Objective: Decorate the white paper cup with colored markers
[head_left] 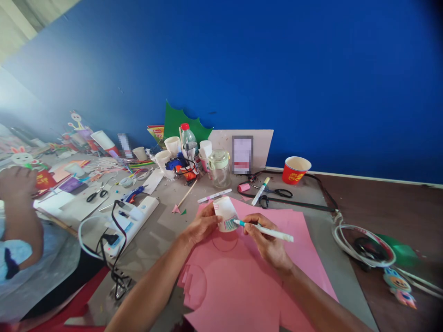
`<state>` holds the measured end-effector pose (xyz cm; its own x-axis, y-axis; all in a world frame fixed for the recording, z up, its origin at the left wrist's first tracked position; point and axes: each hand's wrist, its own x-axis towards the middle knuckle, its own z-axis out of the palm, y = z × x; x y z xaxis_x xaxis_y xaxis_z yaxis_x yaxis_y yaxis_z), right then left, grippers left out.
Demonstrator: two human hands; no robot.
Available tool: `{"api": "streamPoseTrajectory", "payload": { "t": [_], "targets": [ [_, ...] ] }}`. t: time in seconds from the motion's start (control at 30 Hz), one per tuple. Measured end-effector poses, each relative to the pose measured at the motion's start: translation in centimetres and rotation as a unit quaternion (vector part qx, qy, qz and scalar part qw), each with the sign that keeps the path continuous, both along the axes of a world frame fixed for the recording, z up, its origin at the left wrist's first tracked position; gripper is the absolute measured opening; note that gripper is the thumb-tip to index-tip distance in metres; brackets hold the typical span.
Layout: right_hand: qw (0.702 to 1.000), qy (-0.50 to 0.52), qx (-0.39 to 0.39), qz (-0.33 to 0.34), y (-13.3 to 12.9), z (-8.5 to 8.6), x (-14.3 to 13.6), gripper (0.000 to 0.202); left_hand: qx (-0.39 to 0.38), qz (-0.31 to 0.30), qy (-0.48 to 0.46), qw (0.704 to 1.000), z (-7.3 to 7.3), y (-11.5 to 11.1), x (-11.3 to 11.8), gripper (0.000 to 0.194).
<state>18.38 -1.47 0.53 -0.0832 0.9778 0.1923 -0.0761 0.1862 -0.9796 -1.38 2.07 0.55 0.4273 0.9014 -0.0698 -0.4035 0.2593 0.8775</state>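
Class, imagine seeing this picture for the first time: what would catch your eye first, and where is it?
The large blue wall across the top probably dominates, then the bright pink paper at lower centre. Above the paper, the left hand holds a small white cup while the right hand holds a marker at its patterned side. A red cup stands farther back, to the right.

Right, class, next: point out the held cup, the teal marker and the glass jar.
Held cup (224, 210): head view, on its white side wall.
Teal marker (272, 232): head view, on its white barrel.
Glass jar (221, 172): head view, on its clear body.
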Motion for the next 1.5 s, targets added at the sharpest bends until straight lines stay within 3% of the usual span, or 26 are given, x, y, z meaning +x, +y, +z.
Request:
{"api": "streamPoseTrajectory", "payload": {
  "t": [0.4,1.03,1.5],
  "targets": [
    [0.999,0.029,-0.018,-0.023,0.4,-0.2,0.4,0.019,-0.001,-0.001,-0.002,1.000,-0.5,0.1,-0.3,0.048],
    [1.000,0.011,-0.020,-0.018,0.3,0.2,0.2,0.021,0.004,-0.006,0.020,1.000,0.5,-0.1,0.1,0.048],
    [1.000,0.010,-0.018,-0.014,0.3,0.2,0.2,0.024,-0.001,-0.003,0.012,1.000,0.1,0.0,-0.1,0.047]
  ]
}}
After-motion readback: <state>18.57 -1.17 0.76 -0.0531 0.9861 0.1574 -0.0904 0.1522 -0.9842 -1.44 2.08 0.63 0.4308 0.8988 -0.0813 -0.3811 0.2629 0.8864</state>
